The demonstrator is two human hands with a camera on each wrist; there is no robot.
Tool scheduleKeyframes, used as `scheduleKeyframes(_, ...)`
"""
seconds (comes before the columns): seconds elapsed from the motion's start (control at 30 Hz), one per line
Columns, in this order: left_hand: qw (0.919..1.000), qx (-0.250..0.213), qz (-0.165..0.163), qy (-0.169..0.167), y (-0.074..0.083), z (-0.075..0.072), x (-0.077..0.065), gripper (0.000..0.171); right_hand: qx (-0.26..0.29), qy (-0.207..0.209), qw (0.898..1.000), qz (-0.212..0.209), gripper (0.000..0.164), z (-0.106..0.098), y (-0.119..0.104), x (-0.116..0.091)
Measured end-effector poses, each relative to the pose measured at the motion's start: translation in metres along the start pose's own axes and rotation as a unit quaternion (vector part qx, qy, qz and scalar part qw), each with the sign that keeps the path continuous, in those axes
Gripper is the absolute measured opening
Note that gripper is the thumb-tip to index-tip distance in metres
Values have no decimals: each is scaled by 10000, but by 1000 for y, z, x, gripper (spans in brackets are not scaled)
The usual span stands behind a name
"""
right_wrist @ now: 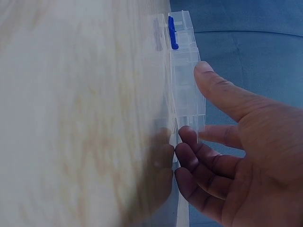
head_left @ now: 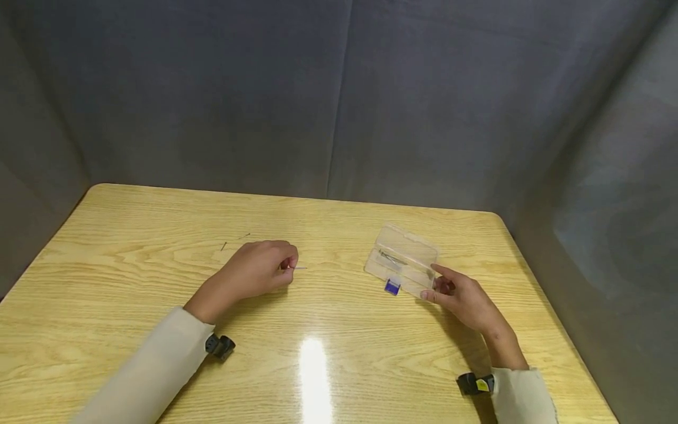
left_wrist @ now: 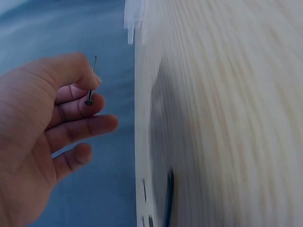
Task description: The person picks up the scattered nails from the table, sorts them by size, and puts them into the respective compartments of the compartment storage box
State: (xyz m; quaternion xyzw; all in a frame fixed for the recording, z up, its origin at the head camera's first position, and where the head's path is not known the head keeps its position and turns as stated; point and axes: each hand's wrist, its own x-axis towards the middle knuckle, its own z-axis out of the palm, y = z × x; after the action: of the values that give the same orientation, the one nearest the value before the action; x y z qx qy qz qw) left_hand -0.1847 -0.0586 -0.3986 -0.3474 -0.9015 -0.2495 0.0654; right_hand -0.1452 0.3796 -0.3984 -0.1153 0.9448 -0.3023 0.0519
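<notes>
My left hand (head_left: 262, 268) pinches a thin nail (left_wrist: 93, 78) between thumb and forefinger, above the table. Its flat head faces down and its point up in the left wrist view; in the head view the shank sticks out to the right. At the right, a clear plastic box (head_left: 377, 271) lies with its lid (head_left: 405, 241) tipped back and a blue latch (head_left: 392, 287) at the front. Several nails (head_left: 391, 257) lie inside toward its left end. My right hand (head_left: 466, 300) holds the box's right end, thumb at the front corner, forefinger behind.
Two loose nails, a short-looking one (head_left: 223, 246) and another (head_left: 244, 236), lie on the wooden table (head_left: 159, 218) behind my left hand. A dark grey curtain (head_left: 212, 106) hangs behind the table and at both sides.
</notes>
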Motion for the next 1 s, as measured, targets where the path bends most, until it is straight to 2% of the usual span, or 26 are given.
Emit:
scheduleKeyframes(0.13, 9999, -78, 99, -75, 7, 6, 12, 17, 5, 6, 10000, -44, 73, 0, 0, 2)
scheduleKeyframes(0.37, 9990, -121, 145, -408, 19, 18, 38, 14, -17, 18, 10000, 17, 74, 0, 1, 1)
scheduleKeyframes(0.67, 9974, -330, 204, -613, 36, 39, 71, 14, -17, 61, 9998, -209, 71, -1, 0, 1)
scheduleKeyframes(1.0, 9980, -188, 349, -499, 55, 60, 101, 19, 12, 30, 10000, -79, 72, 1, 4, 1)
